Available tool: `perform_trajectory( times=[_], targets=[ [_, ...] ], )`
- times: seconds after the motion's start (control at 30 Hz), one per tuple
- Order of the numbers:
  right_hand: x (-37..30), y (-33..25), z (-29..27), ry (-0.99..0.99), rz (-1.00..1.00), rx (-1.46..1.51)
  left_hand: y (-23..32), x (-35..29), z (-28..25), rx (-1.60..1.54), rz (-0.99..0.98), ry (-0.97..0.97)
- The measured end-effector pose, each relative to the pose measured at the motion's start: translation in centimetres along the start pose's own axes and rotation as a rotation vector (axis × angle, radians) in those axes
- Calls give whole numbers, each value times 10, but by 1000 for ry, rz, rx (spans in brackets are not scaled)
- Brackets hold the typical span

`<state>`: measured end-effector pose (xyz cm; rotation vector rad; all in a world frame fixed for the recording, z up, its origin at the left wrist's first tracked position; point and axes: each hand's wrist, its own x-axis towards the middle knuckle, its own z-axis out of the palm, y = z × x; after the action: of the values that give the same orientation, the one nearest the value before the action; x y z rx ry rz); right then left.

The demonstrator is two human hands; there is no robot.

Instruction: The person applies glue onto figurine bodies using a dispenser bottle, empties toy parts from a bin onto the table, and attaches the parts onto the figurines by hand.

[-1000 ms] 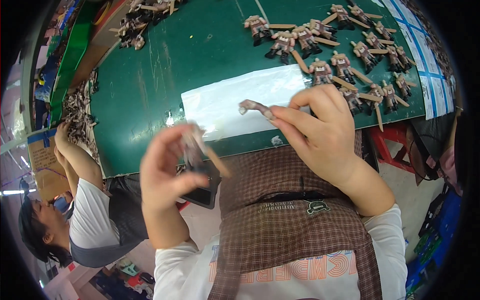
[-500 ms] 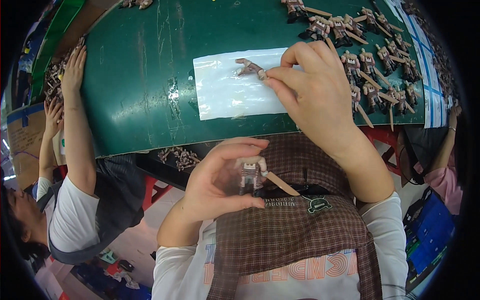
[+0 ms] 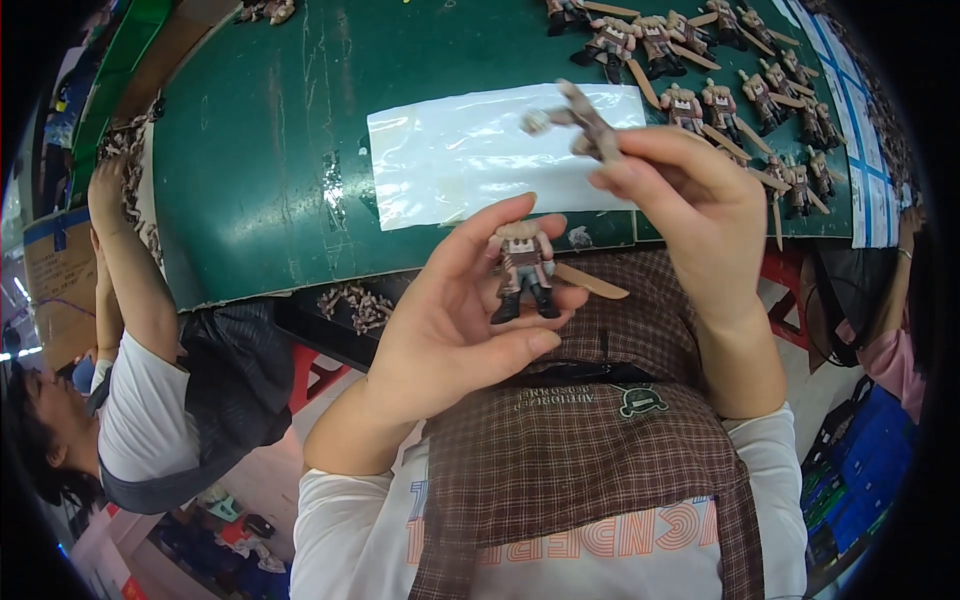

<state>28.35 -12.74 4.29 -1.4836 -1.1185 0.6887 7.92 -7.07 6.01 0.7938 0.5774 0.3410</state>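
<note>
My left hand [image 3: 425,320] is curled round a headless toy figure [image 3: 524,262], upright, with dark boots and a brown outfit. A flat tan blade [image 3: 595,283] sticks out from the figure's side past my fingers. Up and to the right, my right hand [image 3: 705,215] pinches a small brownish figure part [image 3: 592,130] between thumb and fingers. That part is slightly blurred, and its exact shape is hard to make out. It hangs over a white plastic sheet [image 3: 430,160] on the green table [image 3: 250,170].
Several similar figures with tan blades [image 3: 685,105] lie at the table's far right. A dark tray of small brown parts [image 3: 355,308] sits below the table edge. At left, a co-worker's arm [image 3: 140,270] reaches into a heap of brown parts [image 3: 125,145].
My right hand has lifted the brownish part off the white sheet and turned it upward, moving right. My left hand has moved up and right with the figure, toward the table edge.
</note>
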Motion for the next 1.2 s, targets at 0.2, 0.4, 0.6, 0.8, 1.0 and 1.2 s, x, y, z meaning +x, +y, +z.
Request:
perform_trajectory(
  times=[0.2,0.4,0.6,0.8,1.0,1.2],
  targets=[
    [-37,-1,-43,-163,-418,-143,-8,6,16,151,51,-32],
    [-52,4,-52,-206,-550,-271,-13,12,31,342,77,-12],
    [-56,13,-51,-180,-575,-255,-17,12,36,380,112,-36],
    [-59,14,-50,-166,-587,-285,-17,12,38,390,88,-42],
    [-62,9,-48,-166,-624,-319,-23,11,32,320,188,-98],
    [-62,9,-48,-153,-617,-311,-23,10,27,60,179,-200]
  ],
)
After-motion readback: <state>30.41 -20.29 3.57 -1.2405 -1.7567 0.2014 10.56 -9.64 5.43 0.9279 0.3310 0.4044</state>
